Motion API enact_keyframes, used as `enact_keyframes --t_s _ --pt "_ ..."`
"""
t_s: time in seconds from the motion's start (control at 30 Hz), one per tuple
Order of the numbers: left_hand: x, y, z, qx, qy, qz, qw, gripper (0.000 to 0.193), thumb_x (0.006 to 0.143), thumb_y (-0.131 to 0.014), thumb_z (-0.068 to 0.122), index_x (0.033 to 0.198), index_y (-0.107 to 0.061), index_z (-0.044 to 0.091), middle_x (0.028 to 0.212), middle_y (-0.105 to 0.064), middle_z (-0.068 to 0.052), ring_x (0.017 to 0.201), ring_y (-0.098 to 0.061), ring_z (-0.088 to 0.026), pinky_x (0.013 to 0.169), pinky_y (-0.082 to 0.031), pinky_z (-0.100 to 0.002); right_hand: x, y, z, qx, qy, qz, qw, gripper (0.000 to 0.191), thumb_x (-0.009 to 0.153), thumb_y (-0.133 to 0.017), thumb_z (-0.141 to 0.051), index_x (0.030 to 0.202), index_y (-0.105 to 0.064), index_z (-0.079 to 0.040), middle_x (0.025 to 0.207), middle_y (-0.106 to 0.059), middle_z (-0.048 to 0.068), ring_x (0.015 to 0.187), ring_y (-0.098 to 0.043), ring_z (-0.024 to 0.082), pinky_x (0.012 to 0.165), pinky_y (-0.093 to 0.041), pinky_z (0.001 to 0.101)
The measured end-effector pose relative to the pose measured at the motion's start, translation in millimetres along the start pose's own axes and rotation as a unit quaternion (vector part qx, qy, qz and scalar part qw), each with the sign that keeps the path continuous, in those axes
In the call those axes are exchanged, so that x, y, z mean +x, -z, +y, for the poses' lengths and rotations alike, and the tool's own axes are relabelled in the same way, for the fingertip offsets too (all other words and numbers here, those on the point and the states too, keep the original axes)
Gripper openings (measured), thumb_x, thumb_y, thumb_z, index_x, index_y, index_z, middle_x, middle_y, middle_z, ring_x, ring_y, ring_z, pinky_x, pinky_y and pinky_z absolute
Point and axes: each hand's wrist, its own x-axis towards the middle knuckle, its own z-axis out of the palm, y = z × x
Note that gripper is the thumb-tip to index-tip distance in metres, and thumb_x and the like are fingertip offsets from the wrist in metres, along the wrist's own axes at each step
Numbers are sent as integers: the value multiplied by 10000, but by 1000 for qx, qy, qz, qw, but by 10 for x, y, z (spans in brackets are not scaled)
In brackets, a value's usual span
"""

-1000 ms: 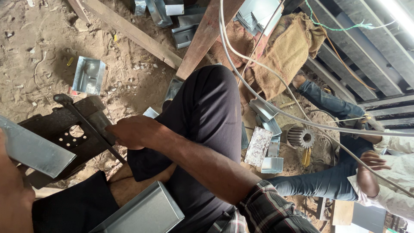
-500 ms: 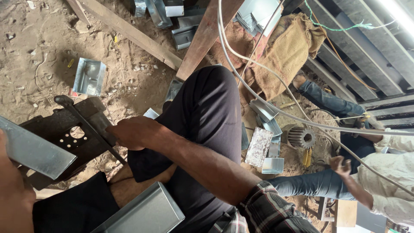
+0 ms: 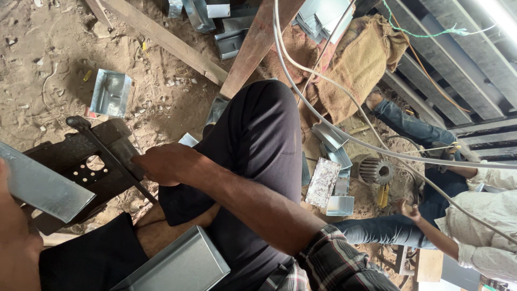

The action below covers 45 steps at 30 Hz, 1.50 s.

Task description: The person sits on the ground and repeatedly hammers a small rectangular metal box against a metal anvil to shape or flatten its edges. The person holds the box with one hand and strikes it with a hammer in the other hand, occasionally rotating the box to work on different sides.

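Observation:
My right hand (image 3: 164,163) is closed around the thin black lever (image 3: 102,148) of a black iron bench tool (image 3: 70,161) standing on the sandy ground. My left hand (image 3: 16,237), at the lower left edge, holds a flat strip of galvanised sheet metal (image 3: 43,186) laid across the tool. My knee in dark trousers (image 3: 258,134) rises between the two arms. A folded sheet-metal channel (image 3: 177,267) rests by my leg at the bottom.
A small folded metal tray (image 3: 110,92) lies on the sand. Wooden planks (image 3: 161,37), more metal pieces (image 3: 334,188), a burlap sack (image 3: 361,64) and grey cables (image 3: 344,134) lie beyond my knee. Another person (image 3: 474,215) sits at the right.
My hands and the lever have barely shifted. The other person's hand at the right has moved leftwards, away from their body.

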Motion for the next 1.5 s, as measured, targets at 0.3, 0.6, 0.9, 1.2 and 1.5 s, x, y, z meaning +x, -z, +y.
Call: enact_keyframes --t_s 0.3,0.6,0.9,1.2,1.5 --pt "-74 -64 80 7 33 10 999 814 1066 -418 638 1523 -357 -32 1413 -430 -266 1340 -536 -375 949 -557 -572 -44 47 -8 18 -7 -2 1000 493 951 -637 -330 1396 -526 -149 1169 -721 113 1143 -680 308 920 -549 474" --pt "-168 -107 200 35 10 6 999 813 1090 -377 619 1546 -347 -53 1437 -417 -294 1373 -517 -403 984 -542 -591 -43 49 -8 10 -8 -8 1000 521 959 -632 -365 1417 -514 -147 1190 -718 114 1163 -677 305 942 -546 469" --pt "-125 -67 119 9 6 -4 1000 806 1092 -388 600 1529 -315 -74 1431 -430 -280 1359 -540 -393 995 -554 -566 -60 65 -57 3 -16 -22 1000 521 964 -616 -353 1429 -500 -148 1213 -709 100 1170 -675 292 942 -553 457" --pt "-149 -81 194 6 17 -2 1000 761 1091 -367 582 1501 -348 -60 1393 -449 -261 1334 -553 -382 993 -554 -545 -50 69 -58 -7 -6 -15 1000 488 960 -629 -356 1382 -532 -132 1186 -719 108 1157 -677 300 931 -552 463" --pt "-192 -97 258 13 13 -11 1000 783 1078 -382 609 1520 -378 -38 1427 -453 -255 1356 -530 -388 1013 -515 -585 -28 42 -38 -3 -8 -5 1000 486 949 -635 -341 1378 -531 -138 1185 -711 128 1153 -667 326 926 -544 477"
